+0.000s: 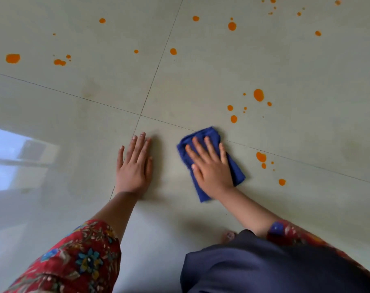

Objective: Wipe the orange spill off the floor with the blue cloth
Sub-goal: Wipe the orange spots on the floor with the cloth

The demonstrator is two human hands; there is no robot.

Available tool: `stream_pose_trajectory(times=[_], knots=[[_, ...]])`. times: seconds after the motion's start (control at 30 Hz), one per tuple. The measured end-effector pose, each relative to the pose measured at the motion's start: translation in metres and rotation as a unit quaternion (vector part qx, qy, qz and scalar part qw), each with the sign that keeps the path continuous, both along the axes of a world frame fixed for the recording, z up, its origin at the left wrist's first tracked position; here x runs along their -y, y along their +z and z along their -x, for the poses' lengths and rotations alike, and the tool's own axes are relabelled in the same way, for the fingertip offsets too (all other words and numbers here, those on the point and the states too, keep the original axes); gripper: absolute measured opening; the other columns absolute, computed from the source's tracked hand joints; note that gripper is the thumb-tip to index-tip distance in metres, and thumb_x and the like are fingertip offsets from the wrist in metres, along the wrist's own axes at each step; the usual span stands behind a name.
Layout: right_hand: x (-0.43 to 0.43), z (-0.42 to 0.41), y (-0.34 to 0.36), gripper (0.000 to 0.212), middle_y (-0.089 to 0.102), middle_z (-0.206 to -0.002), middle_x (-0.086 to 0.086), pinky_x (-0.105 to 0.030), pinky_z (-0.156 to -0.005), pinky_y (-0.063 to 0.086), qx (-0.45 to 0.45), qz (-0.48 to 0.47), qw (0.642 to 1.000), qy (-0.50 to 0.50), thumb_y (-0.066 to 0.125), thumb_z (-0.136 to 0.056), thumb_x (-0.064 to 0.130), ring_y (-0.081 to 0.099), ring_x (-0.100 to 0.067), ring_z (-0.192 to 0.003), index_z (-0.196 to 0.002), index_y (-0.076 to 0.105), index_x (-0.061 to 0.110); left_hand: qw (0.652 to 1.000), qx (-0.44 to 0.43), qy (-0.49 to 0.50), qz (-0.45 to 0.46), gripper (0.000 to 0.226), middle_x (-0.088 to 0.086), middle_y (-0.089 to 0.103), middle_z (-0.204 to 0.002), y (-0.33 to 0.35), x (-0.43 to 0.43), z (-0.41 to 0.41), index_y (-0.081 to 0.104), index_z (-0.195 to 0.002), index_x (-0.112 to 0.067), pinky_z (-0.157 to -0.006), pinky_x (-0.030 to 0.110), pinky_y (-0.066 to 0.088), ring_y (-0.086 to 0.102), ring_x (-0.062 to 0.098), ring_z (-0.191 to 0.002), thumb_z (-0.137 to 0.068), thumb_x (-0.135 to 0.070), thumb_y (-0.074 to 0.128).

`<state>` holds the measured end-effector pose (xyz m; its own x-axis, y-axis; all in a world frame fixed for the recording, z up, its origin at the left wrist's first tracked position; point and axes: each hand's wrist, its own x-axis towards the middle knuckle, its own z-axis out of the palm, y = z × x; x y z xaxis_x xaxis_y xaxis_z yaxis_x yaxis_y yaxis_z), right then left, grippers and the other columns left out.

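Cloth [205, 135] under flat right hand [211, 172]

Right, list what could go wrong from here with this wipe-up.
The right hand only presses flat on the blue cloth, so the cloth may slip or bunch mid-stroke.
One small cloth could smear the orange drops rather than lift them; many lie scattered across the floor.
The left hand braces on that glossy floor and might slide if the wet spreads there.
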<state>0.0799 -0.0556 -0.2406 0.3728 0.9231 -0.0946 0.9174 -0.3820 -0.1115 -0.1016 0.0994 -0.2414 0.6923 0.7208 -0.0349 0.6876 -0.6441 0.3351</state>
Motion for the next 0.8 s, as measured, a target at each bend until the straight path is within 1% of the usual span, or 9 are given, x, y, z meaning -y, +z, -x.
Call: stream_pose_trajectory(times=[0.07, 0.13, 0.27, 0.37, 0.47, 0.53, 0.57, 0.7, 0.8], knots=[[0.041, 0.019, 0.0, 0.06, 0.015, -0.162, 0.008, -0.048, -0.119, 0.011, 0.005, 0.021, 0.994, 0.103, 0.04, -0.096, 0.041, 0.011, -0.02, -0.15, -0.152, 0.022, 0.034, 1.0, 0.003, 0.0, 0.006, 0.052, -0.005, 0.028, -0.157, 0.001, 0.0, 0.002, 0.038, -0.147, -0.02, -0.119, 0.038, 0.011, 0.02, 0.013, -0.146, -0.099, -0.034, 0.027], [0.081, 0.006, 0.002, 0.061, 0.014, -0.162, 0.01, -0.048, -0.118, 0.014, 0.001, 0.031, 0.99, 0.14, 0.04, -0.096, 0.048, 0.01, -0.018, -0.15, -0.152, 0.02, 0.037, 1.0, 0.02, 0.003, 0.003, 0.051, -0.003, 0.032, -0.155, 0.003, 0.001, 0.001, 0.044, -0.144, -0.018, -0.118, 0.039, 0.015, 0.024, 0.015, -0.145, -0.099, -0.035, 0.025], [0.078, -0.038, 0.001, 0.057, 0.016, -0.161, 0.012, -0.05, -0.118, 0.017, 0.011, 0.034, 0.999, -0.01, 0.032, -0.097, 0.054, 0.011, -0.017, -0.15, -0.152, 0.022, 0.039, 0.998, 0.065, -0.015, -0.017, 0.052, -0.001, 0.029, -0.157, 0.016, 0.01, -0.024, 0.042, -0.145, -0.017, -0.119, 0.041, 0.015, 0.02, 0.017, -0.147, -0.098, -0.034, 0.029], [0.039, -0.029, -0.002, 0.055, 0.02, -0.16, 0.009, -0.048, -0.117, 0.02, 0.001, 0.009, 0.995, -0.096, 0.032, -0.098, 0.05, 0.016, -0.02, -0.149, -0.151, 0.026, 0.035, 0.996, 0.029, -0.073, 0.032, 0.059, -0.003, 0.014, -0.161, 0.012, 0.021, -0.053, 0.025, -0.152, -0.021, -0.12, 0.039, 0.009, 0.006, 0.016, -0.149, -0.096, -0.039, 0.028], [0.074, -0.014, -0.003, 0.054, 0.011, -0.162, 0.009, -0.041, -0.118, 0.016, 0.009, 0.026, 0.999, 0.024, 0.029, -0.101, 0.043, 0.01, -0.017, -0.15, -0.154, 0.019, 0.032, 0.986, -0.042, -0.153, 0.054, 0.066, -0.007, -0.003, -0.162, -0.004, 0.037, -0.062, 0.004, -0.154, -0.031, -0.12, 0.037, -0.001, -0.007, 0.012, -0.149, -0.096, -0.056, 0.019], [0.12, -0.019, -0.002, 0.054, 0.011, -0.162, 0.009, -0.039, -0.119, 0.014, 0.013, 0.042, 0.995, 0.089, 0.027, -0.103, 0.042, 0.009, -0.016, -0.15, -0.154, 0.017, 0.03, 0.979, -0.08, -0.185, 0.019, 0.068, -0.006, -0.006, -0.162, -0.011, 0.041, -0.06, 0.0, -0.154, -0.035, -0.119, 0.038, -0.004, -0.008, 0.012, -0.148, -0.093, -0.064, 0.014], [0.139, -0.024, 0.0, 0.053, 0.012, -0.162, 0.008, -0.04, -0.118, 0.016, 0.018, 0.046, 0.995, 0.085, 0.025, -0.103, 0.042, 0.01, -0.016, -0.15, -0.154, 0.017, 0.03, 0.978, -0.086, -0.19, 0.01, 0.07, -0.006, -0.006, -0.162, -0.011, 0.041, -0.059, 0.0, -0.153, -0.035, -0.119, 0.039, -0.004, -0.008, 0.012, -0.148, -0.092, -0.066, 0.015], [0.159, -0.051, 0.002, 0.053, 0.014, -0.162, 0.008, -0.046, -0.115, 0.021, 0.001, 0.059, 0.996, -0.073, 0.013, -0.103, 0.045, 0.01, -0.016, -0.15, -0.154, 0.015, 0.031, 0.978, -0.079, -0.194, 0.014, 0.077, -0.007, -0.008, -0.162, -0.011, 0.04, -0.059, -0.002, -0.153, -0.035, -0.119, 0.041, -0.003, -0.01, 0.012, -0.148, -0.089, -0.072, 0.019], [0.111, -0.076, 0.0, 0.056, 0.013, -0.161, 0.009, -0.046, -0.116, 0.018, -0.008, 0.02, 0.966, -0.257, 0.014, -0.1, 0.047, 0.014, -0.017, -0.149, -0.153, 0.016, 0.031, 0.979, -0.072, -0.189, 0.014, 0.078, -0.007, -0.006, -0.163, -0.012, 0.041, -0.06, 0.002, -0.154, -0.035, -0.119, 0.041, -0.002, -0.009, 0.012, -0.148, -0.089, -0.072, 0.025]])
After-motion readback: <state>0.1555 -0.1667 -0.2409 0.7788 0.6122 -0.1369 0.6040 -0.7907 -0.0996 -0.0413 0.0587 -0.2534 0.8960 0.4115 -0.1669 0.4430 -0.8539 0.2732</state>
